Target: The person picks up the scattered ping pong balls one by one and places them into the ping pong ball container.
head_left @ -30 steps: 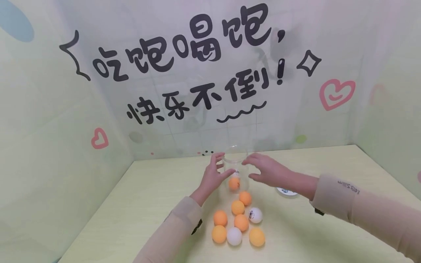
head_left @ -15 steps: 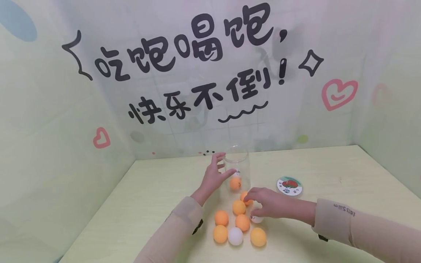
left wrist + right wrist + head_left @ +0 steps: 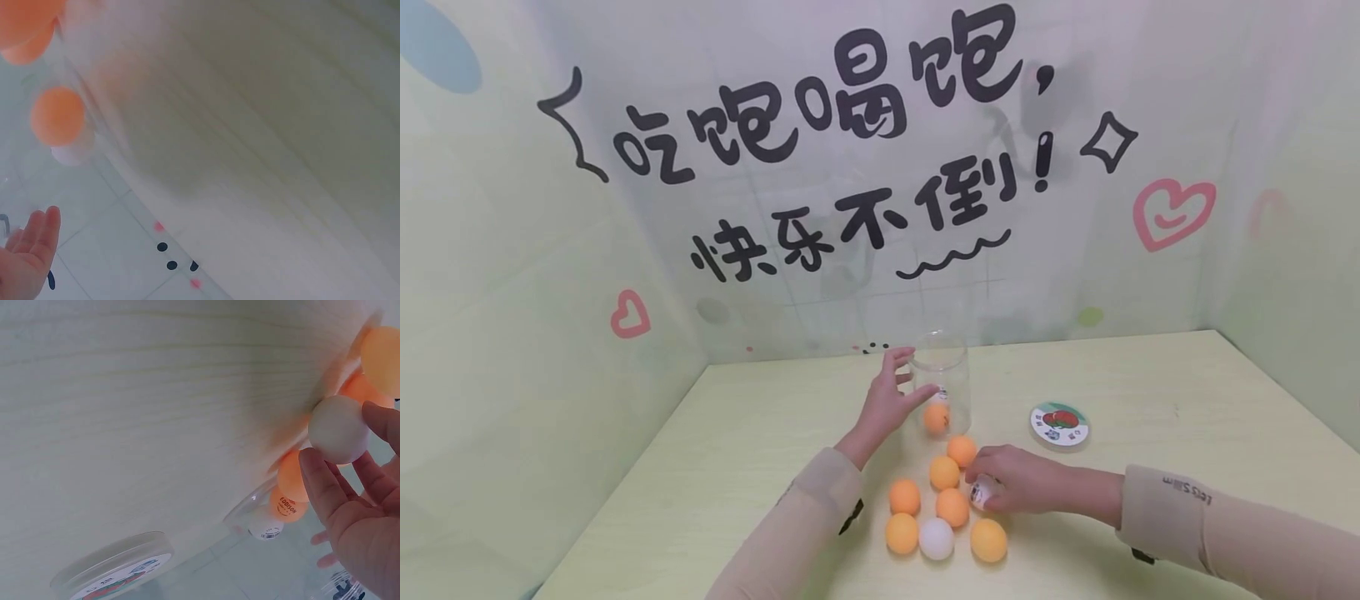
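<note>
Upright near the back of the table stands a clear jar point(image 3: 957, 392), with an orange ping-pong ball point(image 3: 936, 419) and a white one inside. My left hand point(image 3: 889, 407) holds the jar from its left side, thumb across the front and fingers near the rim. In front of the jar, my right hand point(image 3: 1028, 482) pinches a white ping-pong ball point(image 3: 337, 431) between thumb and fingers, close over the table. Several orange balls point(image 3: 952, 507) lie just left of that hand, and another white ball point(image 3: 936, 539) sits in the front row.
A round lid point(image 3: 1060, 425) with a red and green picture lies to the right of the jar. Patterned sheets point(image 3: 820, 317) with black lettering enclose the pale wooden table point(image 3: 722, 467) at the back and both sides.
My right hand has come down from beside the jar's rim toward the front and now grips the white ping-pong ball. The left hand stays at the jar.
</note>
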